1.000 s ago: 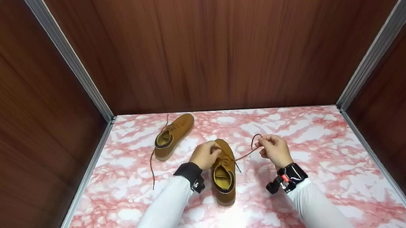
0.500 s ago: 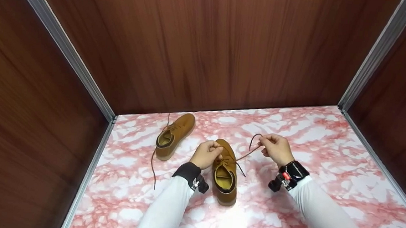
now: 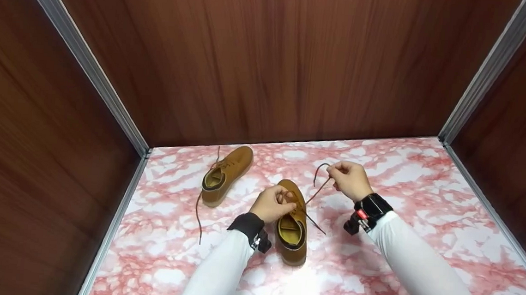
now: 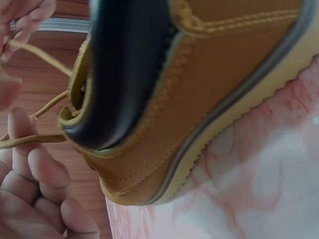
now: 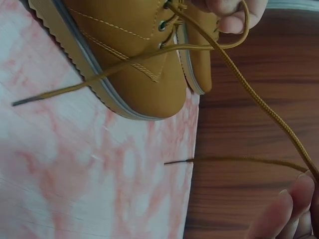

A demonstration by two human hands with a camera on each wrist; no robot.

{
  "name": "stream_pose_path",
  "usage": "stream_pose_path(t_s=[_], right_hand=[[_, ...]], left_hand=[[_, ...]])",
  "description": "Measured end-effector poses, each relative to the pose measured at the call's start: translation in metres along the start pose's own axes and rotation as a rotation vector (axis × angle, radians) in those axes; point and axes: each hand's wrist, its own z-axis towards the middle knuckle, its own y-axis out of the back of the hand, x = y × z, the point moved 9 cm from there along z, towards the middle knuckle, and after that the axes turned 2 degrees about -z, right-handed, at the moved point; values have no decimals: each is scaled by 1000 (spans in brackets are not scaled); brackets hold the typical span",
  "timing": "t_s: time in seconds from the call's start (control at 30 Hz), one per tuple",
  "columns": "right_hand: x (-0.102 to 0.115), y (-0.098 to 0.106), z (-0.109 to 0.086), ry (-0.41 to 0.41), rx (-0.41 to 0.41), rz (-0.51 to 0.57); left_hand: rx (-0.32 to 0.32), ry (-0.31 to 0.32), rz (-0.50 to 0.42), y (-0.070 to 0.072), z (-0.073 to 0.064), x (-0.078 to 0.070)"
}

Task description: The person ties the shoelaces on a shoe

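Note:
A tan lace-up shoe (image 3: 296,249) stands upright on the table, its toe pointing away from me. Over its laces, my left hand (image 3: 274,204) holds one shoelace in a loop, and the dark-tipped end (image 5: 30,99) hangs out across the shoe's side. To the right of the shoe, raised above the table, my right hand (image 3: 351,178) pinches the other shoelace (image 5: 266,112) between thumb and fingers. That lace runs up from the eyelets, and its tip curls over beyond my fingertips. In the left wrist view the shoe's dark padded collar (image 4: 129,74) fills the middle.
A matching tan shoe (image 3: 236,164) stands further back on the left, its loose lace (image 3: 198,221) trailing toward me. The pink-and-white marbled tabletop (image 3: 158,251) meets brown wood-look panels (image 3: 273,65) at the back and both sides.
My right hand has moved slightly up and left with its lace. My left hand has shifted right over the laces, and the dark-tipped end beneath it reaches further right.

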Motion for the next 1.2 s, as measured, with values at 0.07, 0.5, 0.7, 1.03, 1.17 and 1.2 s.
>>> stream_pose_path(t_s=[0.07, 0.5, 0.7, 1.03, 1.17, 1.2], right_hand=[[14, -6, 5, 30, -8, -53], [93, -59, -3, 270, 231, -69], [49, -29, 4, 201, 152, -87], [-8, -21, -1, 124, 179, -158], [-21, -26, -5, 101, 201, -169], [-23, -28, -6, 100, 208, -173]], left_hand=[[-2, 1, 34, -2, -1, 1], [-138, -20, 146, -10, 1, -1], [-152, 2, 68, -3, -1, 6], [-104, 37, -101, 0, -2, 15], [-96, 39, -115, -1, -2, 13], [-96, 38, -117, -1, -2, 13]])
